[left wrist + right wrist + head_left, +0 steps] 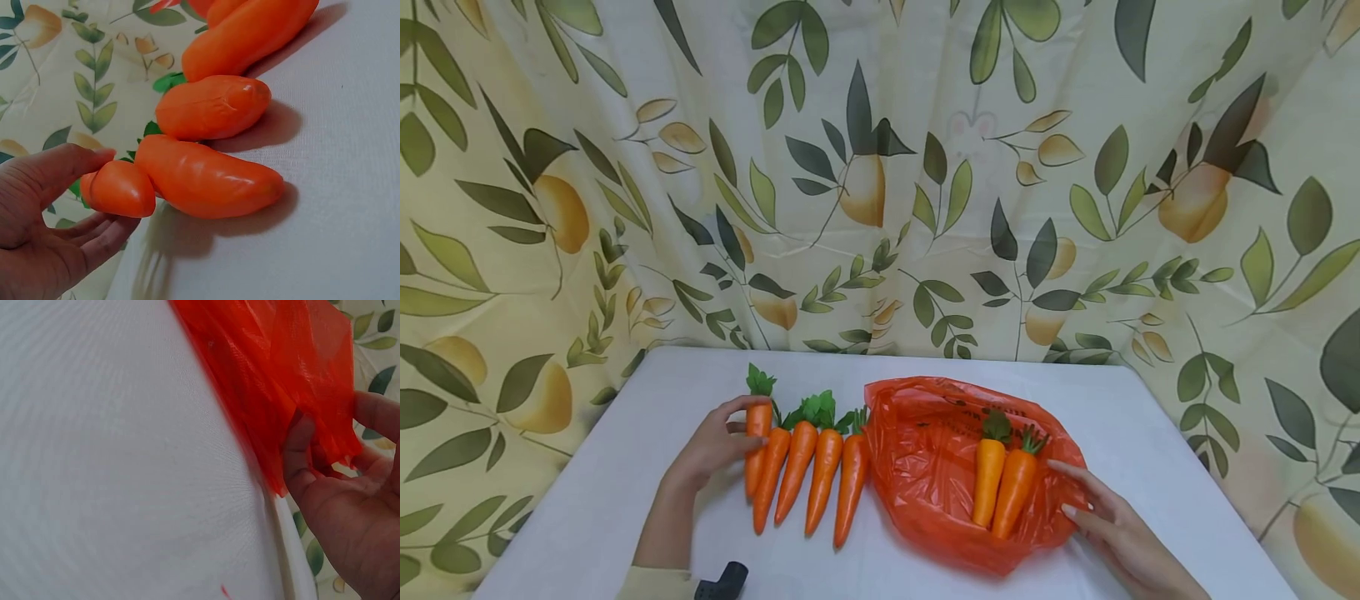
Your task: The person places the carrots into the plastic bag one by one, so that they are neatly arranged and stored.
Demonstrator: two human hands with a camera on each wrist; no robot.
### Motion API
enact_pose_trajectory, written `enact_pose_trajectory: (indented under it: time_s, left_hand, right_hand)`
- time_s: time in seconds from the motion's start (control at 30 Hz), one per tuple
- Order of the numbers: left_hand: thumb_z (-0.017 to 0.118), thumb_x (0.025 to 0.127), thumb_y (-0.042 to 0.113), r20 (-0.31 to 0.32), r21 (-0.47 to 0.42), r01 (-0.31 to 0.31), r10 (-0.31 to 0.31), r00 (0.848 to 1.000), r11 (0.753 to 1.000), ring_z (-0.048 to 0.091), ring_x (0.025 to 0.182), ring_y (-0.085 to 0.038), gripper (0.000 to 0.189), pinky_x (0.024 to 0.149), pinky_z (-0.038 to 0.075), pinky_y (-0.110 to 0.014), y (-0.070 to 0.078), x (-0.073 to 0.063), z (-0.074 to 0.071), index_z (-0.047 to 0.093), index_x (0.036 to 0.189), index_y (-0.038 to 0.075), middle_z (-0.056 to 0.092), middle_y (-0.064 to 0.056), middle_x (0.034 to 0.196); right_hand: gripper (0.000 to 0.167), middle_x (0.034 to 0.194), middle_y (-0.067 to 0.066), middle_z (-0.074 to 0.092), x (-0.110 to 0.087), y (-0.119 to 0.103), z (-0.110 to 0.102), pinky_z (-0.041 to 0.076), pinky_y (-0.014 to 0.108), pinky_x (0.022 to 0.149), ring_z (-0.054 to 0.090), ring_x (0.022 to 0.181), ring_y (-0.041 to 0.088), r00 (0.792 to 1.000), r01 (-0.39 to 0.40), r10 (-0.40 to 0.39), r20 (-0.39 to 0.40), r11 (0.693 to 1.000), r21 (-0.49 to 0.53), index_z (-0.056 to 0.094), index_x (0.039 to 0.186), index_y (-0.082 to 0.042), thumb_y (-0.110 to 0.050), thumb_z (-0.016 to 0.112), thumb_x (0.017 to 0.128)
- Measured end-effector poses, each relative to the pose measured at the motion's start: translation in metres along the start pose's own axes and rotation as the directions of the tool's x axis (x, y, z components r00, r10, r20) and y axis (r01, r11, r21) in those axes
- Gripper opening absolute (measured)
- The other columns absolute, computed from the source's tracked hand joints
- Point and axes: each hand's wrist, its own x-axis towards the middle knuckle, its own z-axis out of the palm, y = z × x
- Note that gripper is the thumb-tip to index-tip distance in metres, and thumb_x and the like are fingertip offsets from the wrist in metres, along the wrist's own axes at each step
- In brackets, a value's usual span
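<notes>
My left hand (718, 442) grips the leftmost carrot (758, 423), thumb on one side and fingers on the other. In the left wrist view this carrot (122, 189) points its tip toward the camera, beside the neighbouring carrot (209, 178). Several more carrots (797, 471) lie in a row to its right, green tops away from me. An open red plastic bag (917, 492) lies right of the row, with two carrots (1017, 492) inside. My right hand (1112, 525) pinches the bag's right edge; in the right wrist view, thumb and fingers hold the thin red plastic (319, 381).
A white-covered table (805, 575) carries everything. Behind it hangs a curtain (880, 250) printed with leaves and fruit. A black strap device (724, 581) sits at the left wrist, by the near edge of the view.
</notes>
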Motion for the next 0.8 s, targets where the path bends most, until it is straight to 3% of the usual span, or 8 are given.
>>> enact_pose_trajectory:
  time_s: [0.4,0.8]
  left_hand:
    - [0.079,0.087,0.005,-0.001,0.044,-0.036,0.036,0.999,0.998,0.053,0.121,-0.038,0.060,0.083,0.056,-0.045,0.013,0.000,0.003,0.061,0.143,0.017,0.046,-0.013,0.148]
    - [0.083,0.087,0.010,0.051,0.056,-0.125,0.122,0.991,0.991,0.053,0.121,-0.039,0.058,0.082,0.057,-0.043,0.043,-0.006,0.013,0.063,0.140,0.020,0.043,-0.013,0.149]
  right_hand:
    - [0.062,0.168,0.013,0.009,-0.001,0.002,-0.002,0.048,0.026,0.101,0.050,0.124,-0.008,1.000,0.011,-0.011,0.014,1.000,0.022,0.028,0.164,-0.014,-0.014,0.054,0.107]
    - [0.063,0.169,0.012,0.008,-0.002,0.000,0.000,0.047,0.025,0.100,0.049,0.122,-0.010,1.000,0.001,-0.001,-0.004,1.000,0.020,0.028,0.163,-0.014,-0.015,0.056,0.107]
